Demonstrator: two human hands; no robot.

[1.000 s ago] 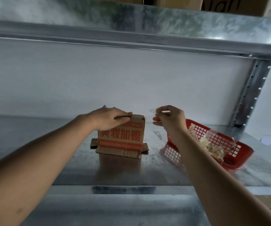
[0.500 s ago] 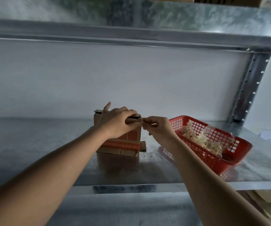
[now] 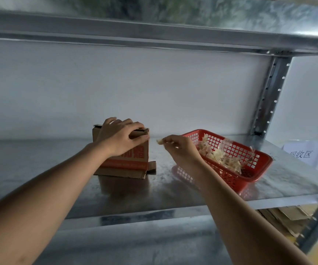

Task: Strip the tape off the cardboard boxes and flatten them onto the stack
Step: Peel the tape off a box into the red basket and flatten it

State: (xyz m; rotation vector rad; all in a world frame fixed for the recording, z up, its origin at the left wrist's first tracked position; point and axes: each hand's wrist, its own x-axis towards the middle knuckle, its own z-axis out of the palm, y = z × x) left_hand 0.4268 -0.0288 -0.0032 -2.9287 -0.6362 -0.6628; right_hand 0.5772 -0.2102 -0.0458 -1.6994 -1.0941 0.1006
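Cardboard box (image 3: 129, 159) upright on the metal shelf (image 3: 116, 192), bottom flaps splayed. Left hand (image 3: 120, 137) grips its top edge, fingers curled over. Right hand (image 3: 179, 148) just right of the box, pinching a tape scrap (image 3: 159, 141). Red basket (image 3: 257, 169) of tape bits beside it. Flattened cardboard (image 3: 292, 217) lies on the level below.
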